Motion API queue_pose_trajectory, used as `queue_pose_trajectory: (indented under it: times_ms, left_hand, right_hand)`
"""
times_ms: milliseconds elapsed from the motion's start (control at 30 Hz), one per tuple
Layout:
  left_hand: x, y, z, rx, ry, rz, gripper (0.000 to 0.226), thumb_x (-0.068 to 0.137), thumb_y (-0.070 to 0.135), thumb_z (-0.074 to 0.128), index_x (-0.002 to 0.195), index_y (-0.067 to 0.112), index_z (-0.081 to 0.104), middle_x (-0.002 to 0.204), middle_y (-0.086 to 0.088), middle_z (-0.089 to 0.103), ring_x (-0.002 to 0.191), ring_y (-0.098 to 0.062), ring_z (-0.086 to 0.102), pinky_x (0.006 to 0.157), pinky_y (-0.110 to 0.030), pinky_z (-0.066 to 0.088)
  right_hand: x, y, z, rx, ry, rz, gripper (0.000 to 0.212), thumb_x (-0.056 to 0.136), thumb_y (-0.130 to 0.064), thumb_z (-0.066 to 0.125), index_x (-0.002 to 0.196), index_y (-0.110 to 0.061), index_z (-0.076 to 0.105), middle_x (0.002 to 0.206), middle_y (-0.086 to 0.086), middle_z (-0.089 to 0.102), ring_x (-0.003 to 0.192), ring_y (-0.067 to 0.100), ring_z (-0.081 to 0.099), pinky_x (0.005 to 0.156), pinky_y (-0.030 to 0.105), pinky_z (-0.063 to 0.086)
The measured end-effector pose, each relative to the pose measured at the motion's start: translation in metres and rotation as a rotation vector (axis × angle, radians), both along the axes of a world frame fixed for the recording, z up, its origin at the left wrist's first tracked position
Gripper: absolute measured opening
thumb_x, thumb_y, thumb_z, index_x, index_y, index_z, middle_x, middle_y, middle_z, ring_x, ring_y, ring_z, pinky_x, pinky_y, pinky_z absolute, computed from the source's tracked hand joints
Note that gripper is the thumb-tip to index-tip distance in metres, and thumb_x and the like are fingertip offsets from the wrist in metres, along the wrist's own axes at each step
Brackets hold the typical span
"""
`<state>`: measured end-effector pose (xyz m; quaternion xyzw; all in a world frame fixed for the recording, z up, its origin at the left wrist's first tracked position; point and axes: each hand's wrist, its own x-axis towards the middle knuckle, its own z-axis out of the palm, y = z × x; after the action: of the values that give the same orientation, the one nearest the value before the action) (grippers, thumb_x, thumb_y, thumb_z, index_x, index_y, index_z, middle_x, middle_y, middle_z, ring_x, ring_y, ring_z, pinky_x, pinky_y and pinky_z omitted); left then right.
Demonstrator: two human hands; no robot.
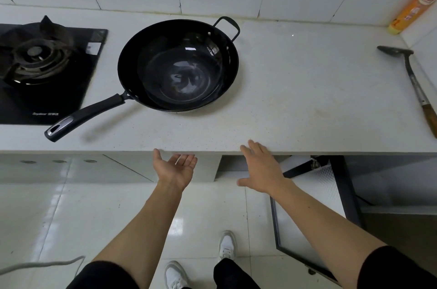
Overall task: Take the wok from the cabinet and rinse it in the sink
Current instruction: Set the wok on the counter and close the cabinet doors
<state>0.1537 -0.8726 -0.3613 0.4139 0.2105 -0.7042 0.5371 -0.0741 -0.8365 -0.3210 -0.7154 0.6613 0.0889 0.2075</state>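
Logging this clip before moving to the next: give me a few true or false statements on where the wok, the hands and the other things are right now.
1. The black metal wok sits on the pale speckled countertop. True.
2. The left hand holds the wok's long black handle. False: it is open, palm up, below the counter edge.
3. The right hand is open and holds nothing. True.
4. The dark metal spatula with wooden grip lies inside the wok. False: it lies on the counter, far right.
5. The cabinet door is shut. False: it hangs open.
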Motion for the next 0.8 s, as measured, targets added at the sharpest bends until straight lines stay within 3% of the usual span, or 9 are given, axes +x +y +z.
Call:
queue_pose_trajectory:
  times_ms: [133,233,400,567,667,800]
  left_hand:
    - [0.001,0.001,-0.003,-0.021,-0.015,-0.01,0.085,0.088,0.06,0.05,0.146,0.003,0.026,0.149,-0.022,0.033,0.134,-0.04,0.038,0.111,-0.05,0.033]
    - [0.004,0.004,-0.004,-0.057,-0.029,-0.061,0.088,0.088,0.06,0.048,0.149,0.004,0.019,0.151,-0.023,0.029,0.136,-0.039,0.035,0.113,-0.05,0.03]
    - [0.013,0.01,0.008,-0.088,-0.168,-0.311,0.089,0.091,0.061,0.043,0.147,-0.002,0.019,0.145,-0.025,0.038,0.128,-0.04,0.044,0.11,-0.048,0.035]
    - [0.016,0.026,0.047,-0.192,-0.608,-0.85,0.062,0.094,0.053,0.046,0.131,0.003,0.048,0.124,-0.015,0.056,0.109,-0.031,0.059,0.1,-0.044,0.047]
    - [0.018,0.036,0.078,-0.407,-0.978,-1.125,0.054,0.093,0.056,0.042,0.124,0.014,0.054,0.126,-0.006,0.057,0.112,-0.025,0.056,0.102,-0.044,0.044]
    - [0.02,0.041,0.107,-0.716,-1.409,-1.302,0.059,0.093,0.057,0.04,0.132,0.014,0.051,0.134,-0.003,0.055,0.12,-0.023,0.051,0.103,-0.04,0.04]
  right_hand:
    - [-0.002,0.002,-0.003,0.004,-0.018,-0.012,0.102,0.074,-0.054,0.075,0.151,-0.02,0.017,0.161,0.007,0.007,0.148,0.03,0.007,0.118,0.043,0.018]
    - [-0.005,0.003,-0.005,0.018,-0.047,-0.033,0.101,0.076,-0.054,0.073,0.152,-0.022,0.015,0.162,0.005,0.005,0.148,0.028,0.004,0.118,0.043,0.016]
    - [-0.007,0.005,0.003,0.051,-0.139,-0.078,0.096,0.081,-0.054,0.068,0.153,-0.02,0.015,0.162,0.004,0.005,0.149,0.026,0.004,0.119,0.043,0.014]
    - [-0.005,0.031,0.026,-0.014,-0.132,-0.132,0.087,0.086,-0.053,0.062,0.153,-0.02,0.017,0.162,0.007,0.01,0.148,0.026,0.008,0.119,0.043,0.016]
    - [-0.003,0.054,0.048,-0.052,-0.107,-0.177,0.083,0.088,-0.052,0.06,0.152,-0.018,0.02,0.161,0.009,0.014,0.147,0.027,0.011,0.118,0.043,0.018]
    - [-0.004,0.093,0.08,-0.127,-0.088,-0.25,0.079,0.088,-0.049,0.06,0.15,-0.018,0.024,0.158,0.007,0.021,0.146,0.025,0.015,0.116,0.04,0.02]
